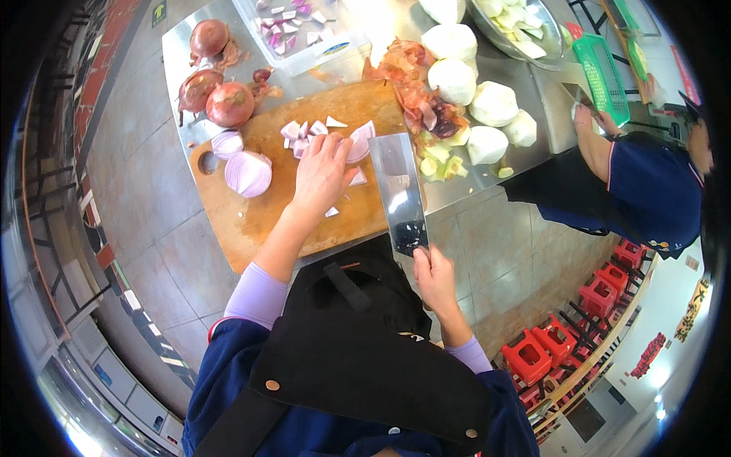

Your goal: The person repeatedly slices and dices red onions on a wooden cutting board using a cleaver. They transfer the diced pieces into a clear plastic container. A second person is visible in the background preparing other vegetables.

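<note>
My right hand (437,280) grips the handle of a cleaver (398,188), its wide steel blade above the right side of a wooden cutting board (268,228). My left hand (321,180) is over the board, fingertips down among chopped red onion pieces (294,134). Whether it pinches any piece is hidden under the fingers. A larger cut onion section (361,143) lies between those fingers and the blade. Towards the board's left end are an onion half (248,174) and a smaller cut onion piece (227,144), near the board's hole.
Whole red onions (230,104) sit behind the board. A clear plastic container (297,64) holds onion pieces. Onion skins (408,80) and peeled white vegetables (484,144) lie right, below a metal bowl (551,57). Beyond stands a co-worker (645,177) holding a knife. Red stools (525,357) line the lower right.
</note>
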A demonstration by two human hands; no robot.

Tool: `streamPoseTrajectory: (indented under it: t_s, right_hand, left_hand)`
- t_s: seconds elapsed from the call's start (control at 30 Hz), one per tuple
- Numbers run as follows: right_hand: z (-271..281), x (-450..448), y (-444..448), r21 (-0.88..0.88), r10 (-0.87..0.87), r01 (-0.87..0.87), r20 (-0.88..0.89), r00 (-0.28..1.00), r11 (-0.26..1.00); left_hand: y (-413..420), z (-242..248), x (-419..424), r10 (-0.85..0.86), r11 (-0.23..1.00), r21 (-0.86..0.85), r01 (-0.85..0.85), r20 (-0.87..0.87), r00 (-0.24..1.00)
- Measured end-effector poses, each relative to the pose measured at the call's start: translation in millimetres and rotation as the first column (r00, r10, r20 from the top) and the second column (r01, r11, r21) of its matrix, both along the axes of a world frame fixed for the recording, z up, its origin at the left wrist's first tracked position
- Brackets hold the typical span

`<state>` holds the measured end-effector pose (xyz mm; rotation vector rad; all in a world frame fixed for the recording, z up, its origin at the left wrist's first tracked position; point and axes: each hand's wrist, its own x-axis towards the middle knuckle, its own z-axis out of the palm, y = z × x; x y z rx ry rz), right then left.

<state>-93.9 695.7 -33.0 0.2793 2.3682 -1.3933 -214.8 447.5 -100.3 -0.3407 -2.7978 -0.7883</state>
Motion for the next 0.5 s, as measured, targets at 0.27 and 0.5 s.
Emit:
streamPoseTrajectory:
  t_s: [0.27,0.5]
  right_hand:
    - [-9,-9,21,0.223,0.029,0.006,-0.156,0.987,0.975]
    - [-17,-15,24,0.241,0.042,-0.004,-0.153,0.987,0.970]
  left_hand:
    - [5,-11,-29,-0.167,0.956,-0.222,0.191,0.121,0.978]
    - [8,3,-32,-0.163,0.987,0.048,0.156,0.285,0.944]
